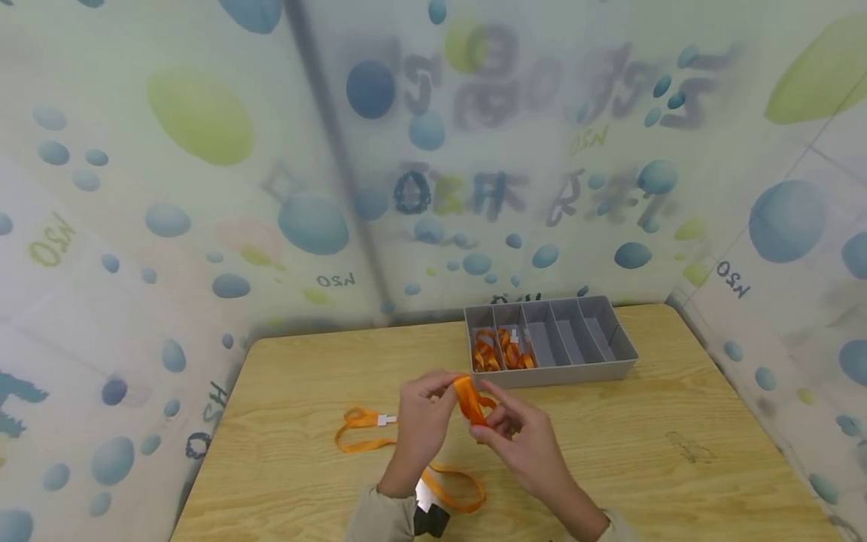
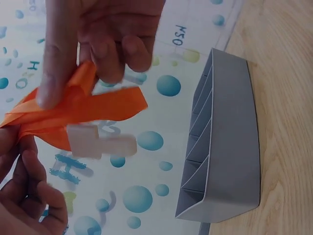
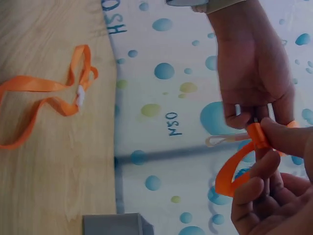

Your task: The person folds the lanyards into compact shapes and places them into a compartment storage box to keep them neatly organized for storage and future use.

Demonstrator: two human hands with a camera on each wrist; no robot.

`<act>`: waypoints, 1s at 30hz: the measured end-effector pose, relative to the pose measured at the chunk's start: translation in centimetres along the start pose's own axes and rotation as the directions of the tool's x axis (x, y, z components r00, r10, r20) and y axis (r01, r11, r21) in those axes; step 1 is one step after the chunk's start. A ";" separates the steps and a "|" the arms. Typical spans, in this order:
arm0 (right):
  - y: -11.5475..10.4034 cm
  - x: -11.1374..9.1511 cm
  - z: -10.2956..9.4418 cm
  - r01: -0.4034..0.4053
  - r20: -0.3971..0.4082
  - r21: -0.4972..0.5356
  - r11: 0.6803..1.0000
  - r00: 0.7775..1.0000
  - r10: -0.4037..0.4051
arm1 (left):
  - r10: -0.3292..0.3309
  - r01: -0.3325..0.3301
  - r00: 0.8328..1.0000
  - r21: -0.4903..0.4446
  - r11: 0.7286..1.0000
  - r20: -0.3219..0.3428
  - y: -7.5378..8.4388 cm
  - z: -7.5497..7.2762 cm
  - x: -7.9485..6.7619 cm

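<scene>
Left hand [image 1: 421, 421] and right hand [image 1: 531, 452] are both pinching a folded orange strap [image 1: 467, 400] between their fingers, holding it above the worktop [image 1: 298, 391], just in front of the grey divided tray [image 1: 576, 373], while another orange strap [image 1: 366, 446] is lying at left, partly hidden behind the left hand.

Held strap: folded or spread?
Folded: the strap is doubled into short, overlapping layers, pinched between left hand and right hand.
</scene>
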State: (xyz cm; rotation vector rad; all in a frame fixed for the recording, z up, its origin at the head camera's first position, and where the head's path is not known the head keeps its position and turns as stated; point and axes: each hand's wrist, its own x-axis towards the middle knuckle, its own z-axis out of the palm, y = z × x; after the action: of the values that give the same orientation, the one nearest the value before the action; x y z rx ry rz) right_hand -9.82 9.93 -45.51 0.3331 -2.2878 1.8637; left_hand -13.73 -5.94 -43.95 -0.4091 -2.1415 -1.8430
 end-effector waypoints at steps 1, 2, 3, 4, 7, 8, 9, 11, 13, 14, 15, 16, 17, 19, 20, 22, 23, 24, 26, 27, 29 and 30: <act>0.1 0.0 0.0 -0.033 0.014 0.019 0.999 0.999 0.033 | 0.001 -0.001 1.000 0.002 1.000 0.006 0.0 0.1 -0.1; 0.3 0.1 0.1 -0.060 0.027 0.036 0.998 0.998 0.059 | -0.001 0.001 1.000 0.001 1.000 0.012 0.1 0.1 -0.1; 0.5 0.1 0.1 -0.083 0.038 0.052 0.995 0.996 0.081 | -0.004 0.004 1.000 0.000 1.000 0.019 0.1 0.2 -0.2; 0.7 0.1 0.2 -0.095 0.047 0.062 0.994 0.995 0.092 | -0.006 0.006 1.000 0.002 1.000 0.024 0.1 0.2 -0.2; 1.2 0.2 0.3 -0.112 0.073 0.095 0.989 0.992 0.105 | -0.011 0.010 1.000 0.007 1.000 0.026 0.1 0.4 -0.3; 1.4 0.2 0.3 -0.108 0.083 0.098 0.989 0.992 0.100 | -0.014 0.014 1.000 0.003 1.000 0.025 0.1 0.5 -0.3; 1.4 0.3 0.4 -0.104 0.094 0.101 0.990 0.991 0.094 | -0.016 0.016 1.000 -0.004 1.000 0.024 0.1 0.5 -0.3; 1.5 0.3 0.4 -0.096 0.115 0.100 0.990 0.990 0.085 | -0.018 0.018 1.000 -0.013 1.000 0.023 0.1 0.6 -0.4; 1.5 0.3 0.5 -0.098 0.130 0.099 0.990 0.988 0.085 | -0.020 0.020 1.000 -0.030 0.999 0.022 0.1 0.7 -0.4; 1.5 0.3 0.5 -0.103 0.135 0.094 0.990 0.987 0.089 | -0.028 0.028 0.999 -0.037 0.999 0.019 0.1 0.7 -0.4; 1.5 0.3 0.5 -0.106 0.139 0.095 0.990 0.986 0.092 | -0.025 0.026 1.000 -0.037 0.999 0.017 0.1 0.8 -0.5; 1.5 0.3 0.5 -0.108 0.141 0.093 0.990 0.986 0.094 | -0.025 0.025 1.000 -0.034 0.999 0.017 0.1 0.8 -0.5; 1.4 0.3 0.6 -0.110 0.142 0.100 0.989 0.985 0.095 | -0.027 0.028 0.999 -0.041 0.999 0.017 0.1 0.8 -0.5; 1.5 0.4 0.6 -0.103 0.145 0.104 0.989 0.986 0.087 | -0.029 0.030 0.999 -0.047 0.998 0.022 0.2 0.8 -0.5; 1.5 0.4 0.6 -0.095 0.148 0.106 0.990 0.986 0.079 | -0.028 0.029 0.999 -0.043 0.999 0.026 0.2 0.8 -0.5; 1.6 0.5 0.7 -0.074 0.158 0.115 0.991 0.986 0.055 | -0.023 0.024 0.999 -0.035 0.999 0.036 0.3 0.7 -0.5; 1.7 0.6 0.7 -0.068 0.163 0.122 0.990 0.985 0.048 | -0.021 0.022 0.999 -0.029 0.999 0.038 0.3 0.7 -0.5; 1.8 0.6 0.7 -0.060 0.170 0.123 0.991 0.985 0.038 | -0.017 0.017 0.999 -0.016 1.000 0.040 0.3 0.7 -0.6; 2.0 0.8 0.7 -0.052 0.190 0.134 0.990 0.981 0.026 | -0.014 0.014 0.999 -0.004 1.000 0.041 0.3 0.7 -0.6; 2.1 0.8 0.7 -0.049 0.202 0.142 0.989 0.979 0.019 | -0.013 0.013 0.999 -0.001 1.000 0.044 0.3 0.6 -0.6; 2.3 0.9 0.6 -0.051 0.231 0.161 0.986 0.973 0.013 | -0.015 0.016 0.999 -0.006 1.000 0.047 0.3 0.6 -0.6; 2.4 1.0 0.6 -0.050 0.248 0.173 0.984 0.969 0.005 | -0.017 0.018 0.999 -0.016 1.000 0.049 0.3 0.5 -0.6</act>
State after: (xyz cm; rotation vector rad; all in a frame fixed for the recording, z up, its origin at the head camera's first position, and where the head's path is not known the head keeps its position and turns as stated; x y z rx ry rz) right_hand -11.43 9.75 -47.66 0.5919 -2.2878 2.1571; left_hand -13.05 -5.38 -44.01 -0.4448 -2.1696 -1.8807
